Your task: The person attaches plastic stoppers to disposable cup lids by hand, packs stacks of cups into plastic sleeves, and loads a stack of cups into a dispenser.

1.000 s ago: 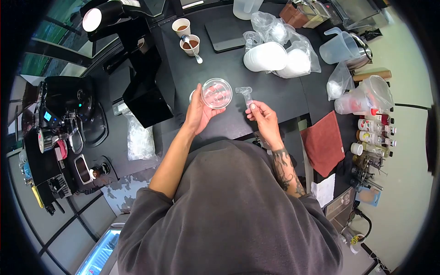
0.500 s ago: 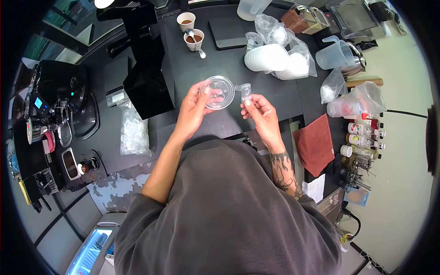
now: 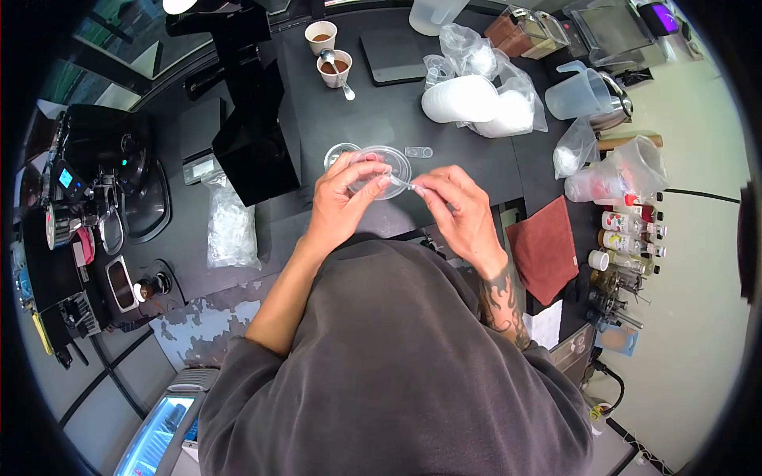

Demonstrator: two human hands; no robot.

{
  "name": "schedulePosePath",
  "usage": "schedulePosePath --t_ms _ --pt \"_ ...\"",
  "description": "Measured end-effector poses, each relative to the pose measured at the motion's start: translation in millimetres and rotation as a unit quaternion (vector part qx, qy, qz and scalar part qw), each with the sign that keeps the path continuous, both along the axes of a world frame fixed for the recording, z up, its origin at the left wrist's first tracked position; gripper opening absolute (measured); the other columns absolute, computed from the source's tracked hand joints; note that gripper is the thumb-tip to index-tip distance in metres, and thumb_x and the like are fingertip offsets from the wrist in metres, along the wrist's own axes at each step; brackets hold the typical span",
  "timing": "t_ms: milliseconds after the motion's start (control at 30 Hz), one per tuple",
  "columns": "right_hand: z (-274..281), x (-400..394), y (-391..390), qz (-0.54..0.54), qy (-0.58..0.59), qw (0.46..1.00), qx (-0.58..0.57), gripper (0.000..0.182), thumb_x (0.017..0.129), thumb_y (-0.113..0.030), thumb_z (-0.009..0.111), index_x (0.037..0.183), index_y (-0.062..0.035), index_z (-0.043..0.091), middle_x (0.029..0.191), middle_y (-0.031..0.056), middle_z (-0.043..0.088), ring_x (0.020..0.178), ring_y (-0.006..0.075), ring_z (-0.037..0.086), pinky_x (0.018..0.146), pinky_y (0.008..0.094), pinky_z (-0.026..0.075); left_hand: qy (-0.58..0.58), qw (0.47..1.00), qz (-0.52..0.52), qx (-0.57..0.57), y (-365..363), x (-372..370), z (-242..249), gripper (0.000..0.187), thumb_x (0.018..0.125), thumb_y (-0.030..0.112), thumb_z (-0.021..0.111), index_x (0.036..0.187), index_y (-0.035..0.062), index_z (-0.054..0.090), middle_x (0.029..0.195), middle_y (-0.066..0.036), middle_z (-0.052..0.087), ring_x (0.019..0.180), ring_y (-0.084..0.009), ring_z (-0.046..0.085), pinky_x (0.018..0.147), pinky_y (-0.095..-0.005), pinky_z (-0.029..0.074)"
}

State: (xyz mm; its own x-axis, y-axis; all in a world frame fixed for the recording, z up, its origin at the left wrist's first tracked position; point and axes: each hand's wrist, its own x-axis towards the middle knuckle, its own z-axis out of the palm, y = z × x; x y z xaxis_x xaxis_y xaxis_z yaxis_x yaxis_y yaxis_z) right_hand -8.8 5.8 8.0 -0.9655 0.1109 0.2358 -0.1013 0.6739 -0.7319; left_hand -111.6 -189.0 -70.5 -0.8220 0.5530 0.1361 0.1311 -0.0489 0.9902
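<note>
A small clear plastic piece (image 3: 401, 183) stretches between my two hands, pinched at both ends. My left hand (image 3: 337, 202) is closed on its left end with thumb and forefinger, overlapping a round clear plastic lid (image 3: 402, 159). At the right end, my right hand (image 3: 462, 210) grips the piece between thumb and fingertips. A second round clear lid (image 3: 340, 147) shows just behind my left fingers, partly hidden. Another small clear plastic tab (image 3: 419, 152) lies flat on the dark counter (image 3: 468, 170), beyond my right fingertips.
Two paper cups (image 3: 321, 38) of brown powder stand at the back, a spoon (image 3: 337, 73) across the nearer one. Right of them are a flat black scale (image 3: 393, 57) and bagged white cups (image 3: 460, 99). A black machine (image 3: 258, 151) rises at left, near a plastic bag (image 3: 232, 230).
Both hands have come together over the lid, and my right hand has turned inward. A small clear tab now lies on the counter, and a second lid shows behind my left hand.
</note>
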Motion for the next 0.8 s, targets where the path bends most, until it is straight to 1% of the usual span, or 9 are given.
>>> schedulePosePath --t_ms 33,167,233,333,433,533,567,667,800 --pt "2.6 1.5 -0.2 0.008 0.001 1.000 0.010 0.019 0.093 -0.002 0.070 0.111 -0.0054 0.073 0.099 0.0098 0.068 0.079 0.0273 0.067 0.070 0.0352 0.055 0.019 1.000 -0.005 -0.005 -1.2 0.1 5.8 0.020 0.099 0.007 0.070 0.117 0.0022 0.075 0.126 -0.012 0.063 0.112 -0.0188 0.065 0.088 -0.0302 0.063" --pt "11.8 1.7 -8.6 0.042 0.013 0.999 0.030 0.018 0.092 -0.003 0.072 0.108 -0.0077 0.073 0.101 0.0075 0.068 0.083 0.0283 0.069 0.071 0.0384 0.056 0.075 0.997 -0.015 -0.015 1.1 -1.5 26.2 0.022 0.094 0.009 0.075 0.116 0.0065 0.077 0.116 -0.013 0.070 0.107 -0.0221 0.069 0.083 -0.0319 0.057" --pt "11.8 0.6 -13.1 0.048 0.027 0.997 0.047 0.016 0.091 -0.002 0.072 0.106 -0.0080 0.073 0.102 0.0068 0.069 0.084 0.0285 0.070 0.071 0.0391 0.056 0.072 0.997 -0.028 -0.020 4.0 -0.3 34.0 0.023 0.096 0.007 0.073 0.118 0.0031 0.076 0.117 -0.012 0.069 0.109 -0.0200 0.067 0.086 -0.0312 0.056" --pt "3.5 1.6 -17.3 0.029 0.047 0.998 0.018 0.021 0.092 -0.003 0.073 0.112 -0.0063 0.069 0.097 0.0069 0.070 0.077 0.0250 0.070 0.067 0.0366 0.055 0.095 0.994 -0.036 -0.030 3.7 -3.0 30.6 0.026 0.096 0.006 0.072 0.121 0.0015 0.075 0.120 -0.013 0.069 0.111 -0.0205 0.067 0.090 -0.0313 0.055" --pt "5.1 6.9 -23.8 -0.079 -0.039 0.992 -0.088 0.031 0.092 -0.004 0.075 0.120 -0.0035 0.063 0.091 0.0074 0.071 0.068 0.0194 0.067 0.062 0.0331 0.053 0.120 0.992 -0.051 -0.005 5.3 -0.8 33.3 0.029 0.095 0.005 0.072 0.124 0.0016 0.074 0.124 -0.014 0.069 0.112 -0.0231 0.067 0.091 -0.0324 0.055" --pt "5.7 -1.1 -23.8 -0.114 -0.014 0.988 -0.100 0.037 0.092 -0.005 0.076 0.124 -0.0019 0.058 0.087 0.0072 0.071 0.063 0.0156 0.064 0.058 0.0302 0.051 0.131 0.990 -0.050 0.007 10.9 7.2 39.6 0.029 0.096 0.003 0.070 0.125 0.0021 0.073 0.126 -0.016 0.068 0.111 -0.0262 0.067 0.093 -0.0356 0.054" --pt "2.6 -1.4 -22.0 -0.119 -0.003 0.989 -0.093 0.031 0.091 -0.006 0.077 0.118 -0.0017 0.061 0.085 0.0067 0.071 0.062 0.0137 0.062 0.056 0.0294 0.050 0.127 0.991 -0.052 -0.002 9.6 5.7 34.5 0.029 0.097 0.003 0.069 0.126 0.0023 0.073 0.126 -0.016 0.068 0.111 -0.0264 0.067 0.093 -0.0360 0.054" --pt "-0.3 0.9 -22.4 -0.151 -0.050 0.980 -0.115 0.028 0.091 -0.008 0.079 0.112 -0.0015 0.063 0.081 0.0060 0.070 0.061 0.0109 0.061 0.056 0.0276 0.050 0.140 0.988 -0.065 -0.021 7.7 1.9 34.9 0.028 0.098 0.004 0.068 0.126 0.0037 0.074 0.125 -0.016 0.068 0.109 -0.0266 0.068 0.092 -0.0355 0.055" --pt "-2.5 -1.2 -26.5 -0.169 -0.038 0.974 -0.145 0.024 0.090 -0.009 0.080 0.107 -0.0018 0.065 0.078 0.0058 0.067 0.061 0.0090 0.060 0.056 0.0260 0.050 0.119 0.991 -0.061 -0.005 10.7 5.6 35.1 0.028 0.098 0.004 0.068 0.126 0.0041 0.074 0.123 -0.016 0.068 0.107 -0.0263 0.068 0.090 -0.0349 0.056"
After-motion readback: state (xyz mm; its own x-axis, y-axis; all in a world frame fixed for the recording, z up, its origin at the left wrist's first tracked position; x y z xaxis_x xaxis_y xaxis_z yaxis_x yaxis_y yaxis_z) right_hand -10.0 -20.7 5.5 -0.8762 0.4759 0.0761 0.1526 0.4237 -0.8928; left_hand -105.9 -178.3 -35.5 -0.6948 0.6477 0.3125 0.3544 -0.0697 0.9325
